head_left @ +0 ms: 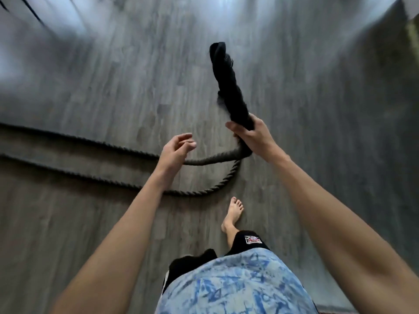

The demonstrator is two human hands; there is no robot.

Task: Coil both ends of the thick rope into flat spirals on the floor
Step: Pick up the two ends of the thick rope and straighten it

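The right hand [251, 134] has its grip closed round the thick rope [188, 192] just below the black-wrapped end [224, 82], which stands raised off the wood-plank floor [113, 75] and points away from the person. The left hand [175, 150] holds nothing; its grip is loose, fingers half-curled, hovering above the rope without touching it. From the held end the rope drops to the floor, bends in a loop just ahead of the bare foot [233, 211], and runs off leftward in two near-parallel lines. No spiral is yet laid at this end; the other end is out of view. Hazards noted: the loop lies near the foot, so a step forward could catch or pin it. With only one hand on a heavy, stiff end, the first turn is likely to spring open or ride up rather than lie flat. The two floor runs lie close enough that dragging one may pull it across the other.
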